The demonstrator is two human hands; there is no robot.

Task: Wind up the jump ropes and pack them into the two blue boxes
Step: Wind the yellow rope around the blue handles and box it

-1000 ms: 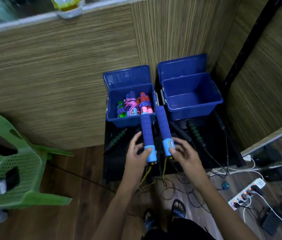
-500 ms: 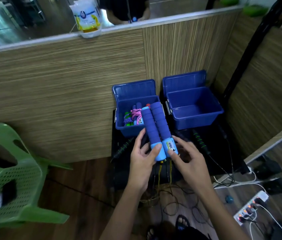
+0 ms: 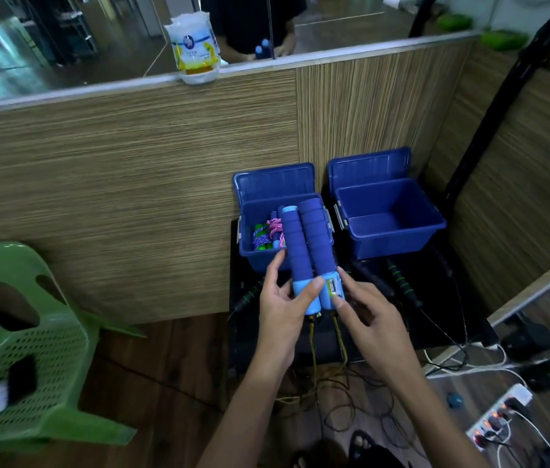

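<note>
Both blue handles [image 3: 304, 251] now pressed side by side, raised since 1 s ago. Left hand [image 3: 283, 309] grips left handle's light-blue end, thumb across it; right hand [image 3: 368, 319] pinches right handle's end with thumb and fingertips. Yellow cords [image 3: 314, 346] hang to floor. Beyond, on black stand [image 3: 462, 319]: left blue box [image 3: 256, 258] holds wound ropes, right blue box [image 3: 391, 244] at right edge.
</note>
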